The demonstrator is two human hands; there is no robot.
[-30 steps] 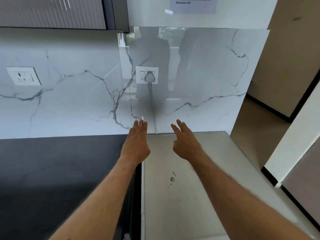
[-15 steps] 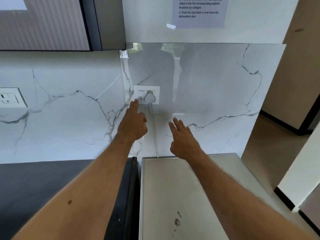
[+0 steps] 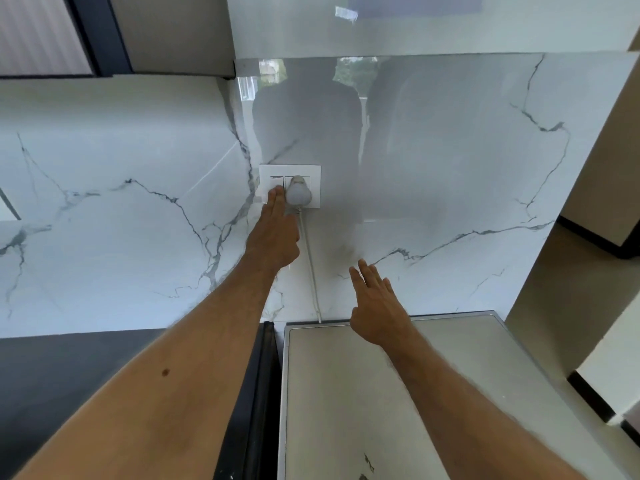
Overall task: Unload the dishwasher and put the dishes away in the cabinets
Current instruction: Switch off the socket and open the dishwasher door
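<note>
left hand up on the marble wall, straight fingers pressing the switch beside the plug | right hand open, fingers spread, holding nothing, over the back edge of the dishwasher top | cord runs down behind it | dark desk at left

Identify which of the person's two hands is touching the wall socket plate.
The left hand: its straight fingers reach the white socket plate beside the plug. The right hand hovers lower, touching nothing.
</note>
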